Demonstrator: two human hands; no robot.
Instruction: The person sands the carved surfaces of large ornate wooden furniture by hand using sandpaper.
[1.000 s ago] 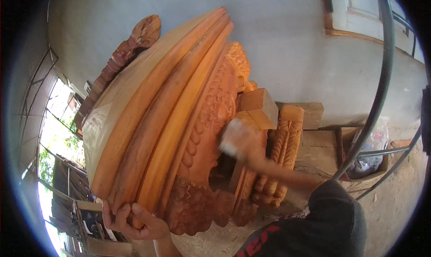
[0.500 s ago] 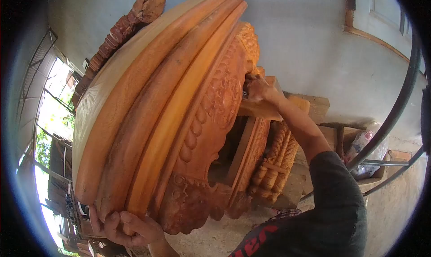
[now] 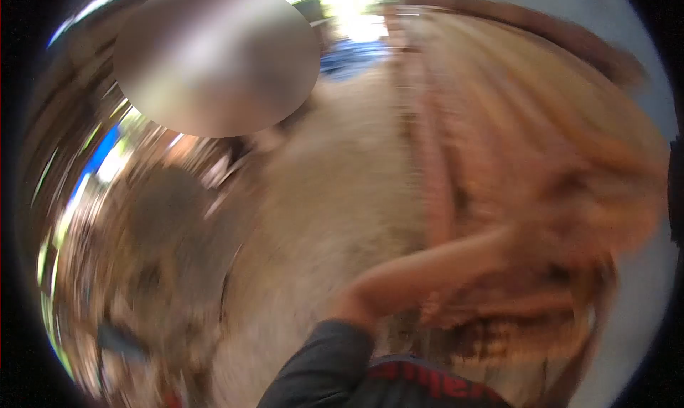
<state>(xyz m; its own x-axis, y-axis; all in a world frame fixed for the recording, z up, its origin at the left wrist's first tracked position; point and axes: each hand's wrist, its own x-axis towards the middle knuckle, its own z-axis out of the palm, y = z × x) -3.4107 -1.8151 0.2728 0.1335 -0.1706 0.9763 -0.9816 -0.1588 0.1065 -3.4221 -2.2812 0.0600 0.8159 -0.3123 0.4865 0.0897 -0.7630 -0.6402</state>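
Heavy blur here. My left forearm, bare below a dark grey short sleeve [image 3: 320, 362], reaches across to the right, elbow bent. My left hand [image 3: 552, 226] ends up over the big orange-brown carved wooden piece with long curved mouldings [image 3: 491, 148]; hand and wood smear together in similar tones. Can't tell if my fingers are spread, bunched or gripping something, nor whether they press on the surface or sit just above it. My right hand: can't make it out anywhere.

The carved piece fills the right side, beside the pale blue-grey wall [image 3: 641, 322]. Its mouldings fan across the upper right; the redder part lies lower and nearer me. A long dark reddish-brown wooden length [image 3: 541, 27] runs along its far edge, top right. Below my forearm, an orange-brown wooden part with a ridged surface [image 3: 513, 340], detail lost.

Left of the carved piece, bare brown floor [image 3: 335, 180]. At its far end, a blue patch [image 3: 353, 59], too smeared to identify. Left side: a dark, roundish shape [image 3: 167, 208], unclear what. Bottom edge: my dark shirt with red lettering [image 3: 442, 383], near the sleeve.
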